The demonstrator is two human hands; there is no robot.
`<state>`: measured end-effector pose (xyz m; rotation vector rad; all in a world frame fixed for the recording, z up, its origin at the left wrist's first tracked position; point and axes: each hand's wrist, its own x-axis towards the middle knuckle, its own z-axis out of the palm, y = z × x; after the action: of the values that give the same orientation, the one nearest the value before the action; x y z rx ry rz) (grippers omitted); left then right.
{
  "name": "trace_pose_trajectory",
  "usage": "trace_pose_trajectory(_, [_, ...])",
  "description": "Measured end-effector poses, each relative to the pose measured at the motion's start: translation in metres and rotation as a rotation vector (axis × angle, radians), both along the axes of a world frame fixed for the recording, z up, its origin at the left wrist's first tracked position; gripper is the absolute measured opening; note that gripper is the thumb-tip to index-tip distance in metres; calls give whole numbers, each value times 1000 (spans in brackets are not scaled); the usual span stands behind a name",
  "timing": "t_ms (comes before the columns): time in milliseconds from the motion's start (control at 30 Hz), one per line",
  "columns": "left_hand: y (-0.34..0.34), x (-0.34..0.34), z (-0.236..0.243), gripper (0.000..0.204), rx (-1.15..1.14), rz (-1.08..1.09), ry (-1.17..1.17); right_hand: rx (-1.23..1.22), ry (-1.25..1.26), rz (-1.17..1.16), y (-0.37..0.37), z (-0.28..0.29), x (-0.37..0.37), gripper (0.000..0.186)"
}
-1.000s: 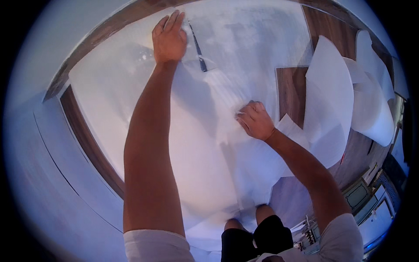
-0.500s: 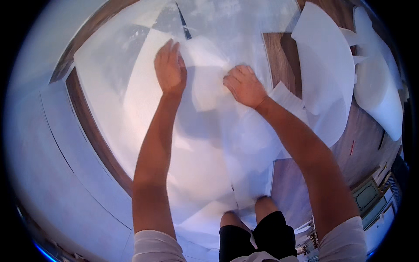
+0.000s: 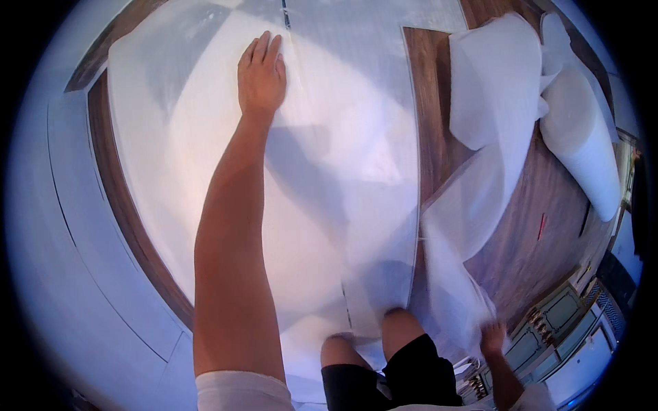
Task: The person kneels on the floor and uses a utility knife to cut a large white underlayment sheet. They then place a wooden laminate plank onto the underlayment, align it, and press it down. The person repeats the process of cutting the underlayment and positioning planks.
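My left hand lies flat, fingers extended, on a broad white sheet spread under my bare knees. Just beyond its fingertips runs a narrow dark slit in the white surface. My right hand, blurred, is low at the right, its fingers closed on the end of a long, twisted, translucent white strip. The strip runs up over dark wood-look flooring along the sheet's straight right edge.
A white roll lies at the upper right beside a thin red object. Pale, ornamented panels are at the lower right. Along the left, a wood-look strip borders a pale surface.
My right hand has swept from the middle of the sheet down to the lower right, drawing the loose strip with it. My left hand moved down, then forward again, and lies flat.
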<state>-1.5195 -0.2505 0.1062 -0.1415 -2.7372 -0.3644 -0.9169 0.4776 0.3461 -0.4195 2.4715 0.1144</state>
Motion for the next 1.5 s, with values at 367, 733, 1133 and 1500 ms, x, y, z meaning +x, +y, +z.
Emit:
trace_pose_trajectory(367, [22, 90, 11, 40, 352, 14, 66, -201, 31, -1363, 13, 2, 171, 30])
trace_pose_trajectory(733, [401, 441, 190, 66, 1267, -226, -1028, -579, -268, -1150, -183, 3, -25, 24])
trace_pose_trajectory(1133, [175, 627, 270, 50, 1369, 623, -723, -847, -149, -403, -166, 81, -7, 19])
trace_pose_trajectory(1500, [257, 1072, 392, 45, 885, 897, -506, -917, 185, -477, -54, -16, 28, 28])
